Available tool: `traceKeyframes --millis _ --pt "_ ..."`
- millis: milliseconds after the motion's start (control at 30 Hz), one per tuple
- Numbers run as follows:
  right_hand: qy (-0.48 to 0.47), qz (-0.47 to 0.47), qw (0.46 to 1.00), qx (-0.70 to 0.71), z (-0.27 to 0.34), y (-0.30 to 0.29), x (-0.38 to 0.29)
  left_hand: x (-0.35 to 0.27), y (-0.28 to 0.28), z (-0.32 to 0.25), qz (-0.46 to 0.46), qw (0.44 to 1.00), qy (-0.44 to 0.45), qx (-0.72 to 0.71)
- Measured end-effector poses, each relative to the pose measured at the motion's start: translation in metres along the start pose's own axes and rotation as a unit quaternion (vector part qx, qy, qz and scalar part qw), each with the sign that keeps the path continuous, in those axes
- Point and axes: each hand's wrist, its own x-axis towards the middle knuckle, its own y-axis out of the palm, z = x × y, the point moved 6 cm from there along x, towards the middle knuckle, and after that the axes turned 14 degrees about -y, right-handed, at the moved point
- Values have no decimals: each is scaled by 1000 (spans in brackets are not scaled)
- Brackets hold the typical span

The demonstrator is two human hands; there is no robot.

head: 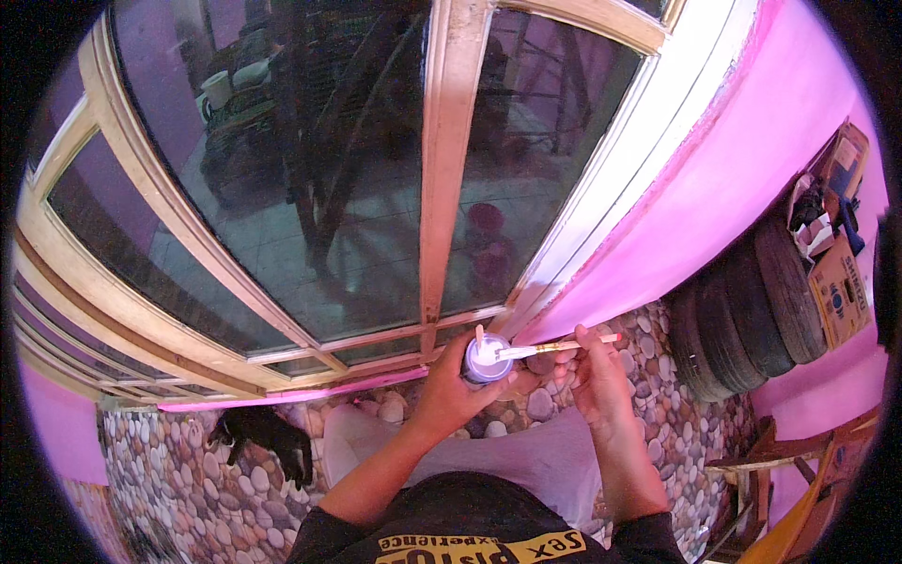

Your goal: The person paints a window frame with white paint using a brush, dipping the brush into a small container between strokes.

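Observation:
My left hand (454, 391) is wrapped around a small cup of white paint (486, 374), held in front of the window frame. A wooden stick (480, 334) pokes up from the cup's far rim. In my right hand (597, 377) is a paintbrush (557, 346) with a red-tipped handle, gripped near the handle's end. White paint coats its bristles, which lie over the cup's opening. Beyond the hands rises a wooden window frame (449, 155) with glass panes; its right-hand jamb (620, 190) is white, while most other bars look bare or pale wood.
A dark cat (271, 440) is on the pebble-patterned floor (239, 500) at left. Several tyres (740, 310) stand along the pink wall (712, 204) at right, beside a cardboard box (842, 292). Wooden furniture (775, 458) stands at lower right.

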Motion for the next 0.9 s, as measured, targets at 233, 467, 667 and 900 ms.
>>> traceKeyframes --millis 233,467,667,900 --pt "19 -16 999 48 -10 -6 -3 -1 1 0 -7 1000 8 5" --pt "66 -48 993 88 -20 -12 -6 3 2 6 -2 1000 8 6" --pt "76 -41 989 117 -23 -16 -7 6 4 3 1 1000 13 -1" --pt "67 -47 987 137 -24 -13 -8 8 5 12 -9 1000 14 -7"
